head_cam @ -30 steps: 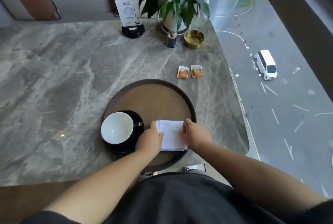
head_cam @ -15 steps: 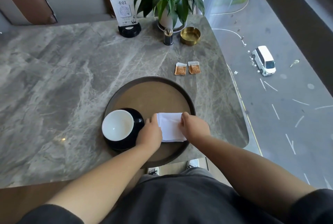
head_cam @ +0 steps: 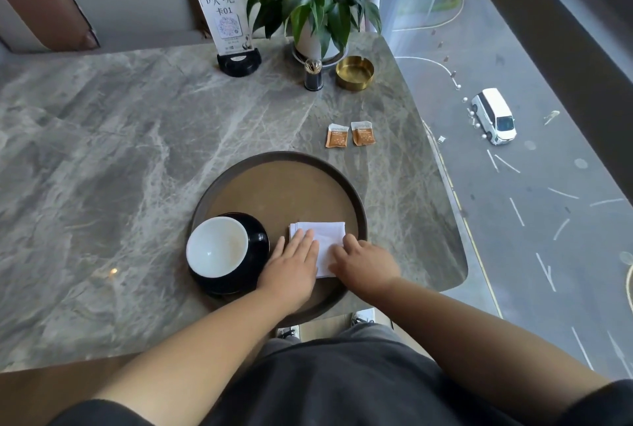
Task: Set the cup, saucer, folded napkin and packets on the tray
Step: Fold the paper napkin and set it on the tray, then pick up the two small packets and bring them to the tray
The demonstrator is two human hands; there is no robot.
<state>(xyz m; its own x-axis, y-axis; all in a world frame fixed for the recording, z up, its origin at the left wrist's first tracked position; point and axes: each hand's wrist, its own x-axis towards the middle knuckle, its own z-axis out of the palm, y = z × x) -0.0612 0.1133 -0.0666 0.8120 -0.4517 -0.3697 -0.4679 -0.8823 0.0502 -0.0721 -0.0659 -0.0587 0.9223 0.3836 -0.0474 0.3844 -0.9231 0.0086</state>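
A round brown tray lies on the marble table. On its left side stands a white cup on a black saucer. A folded white napkin lies on the tray's right side. My left hand rests flat on the napkin's left part, fingers spread. My right hand presses its right edge with the fingertips. Two orange packets lie side by side on the table beyond the tray.
At the table's far edge stand a potted plant, a card holder, a toothpick jar and a brass ashtray. The table's rounded right edge borders a window over a street.
Both hands have shifted from gripping the napkin's sides to lying on top of it. The left hand has flattened with fingers stretched out. The napkin stays on the tray.
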